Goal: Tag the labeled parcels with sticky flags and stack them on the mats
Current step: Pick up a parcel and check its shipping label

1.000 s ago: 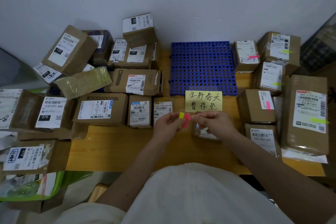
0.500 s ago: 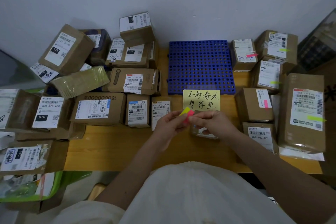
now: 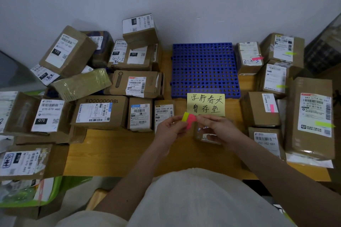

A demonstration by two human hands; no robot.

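Observation:
My left hand (image 3: 170, 129) pinches a small pad of sticky flags (image 3: 186, 117), yellow and pink, above the wooden table (image 3: 114, 151). My right hand (image 3: 219, 131) pinches a pink flag (image 3: 191, 121) at the pad's edge, peeled partly away. Beneath the right hand lies a small clear-wrapped parcel (image 3: 205, 135), mostly hidden. A blue perforated mat (image 3: 204, 70) lies bare behind a yellow handwritten note (image 3: 205, 104). Untagged labelled parcels (image 3: 100, 111) crowd the left. Tagged parcels (image 3: 311, 116) with pink or green flags sit on the right.
A white wall rises behind the table. Leaning boxes (image 3: 68, 49) pile up at the back left. A green bag (image 3: 27, 193) and more boxes sit at the lower left, off the table's edge. A dark cabinet (image 3: 324, 49) stands at the far right.
The pink flag has been pulled further off the pad, curling down to the right. Both hands have stayed close together over the table's middle.

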